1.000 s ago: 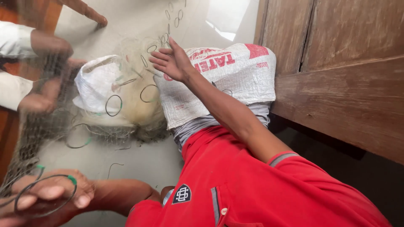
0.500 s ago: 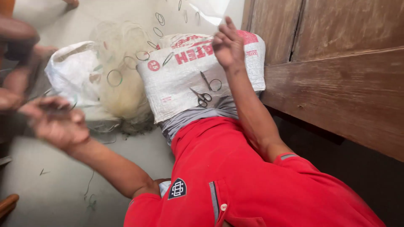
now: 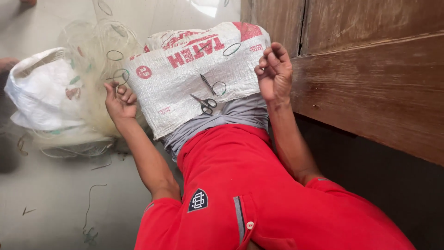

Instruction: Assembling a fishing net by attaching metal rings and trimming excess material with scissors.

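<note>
Since half a second ago the left hand [image 3: 119,99] has come in from far out at the side to the edge of the lap, and the right hand [image 3: 275,71] has slid off the top of the sack to its right edge. The left hand is now pinching a thin green ring [image 3: 121,75] where the pale, filmy fishing net [image 3: 88,60] is bunching beside the knee; the right hand is hanging half curled, fingers loosely bent, and whether it is gripping a strand cannot be told. By the look of it, the person is working ring by ring along the net's edge, and the next move is likely calling for a tool from the lap. There, on the coarse woven white sack [image 3: 185,78] with red print draped over the knees, small steel scissors [image 3: 203,103] are lying between the hands, a slim needle-like tool [image 3: 206,84] and another green ring [image 3: 219,88] just above them. A soft white bag [image 3: 41,90] is slumping on the smooth concrete floor [image 3: 55,194], and worn wooden boards [image 3: 370,78] are standing at the right.
</note>
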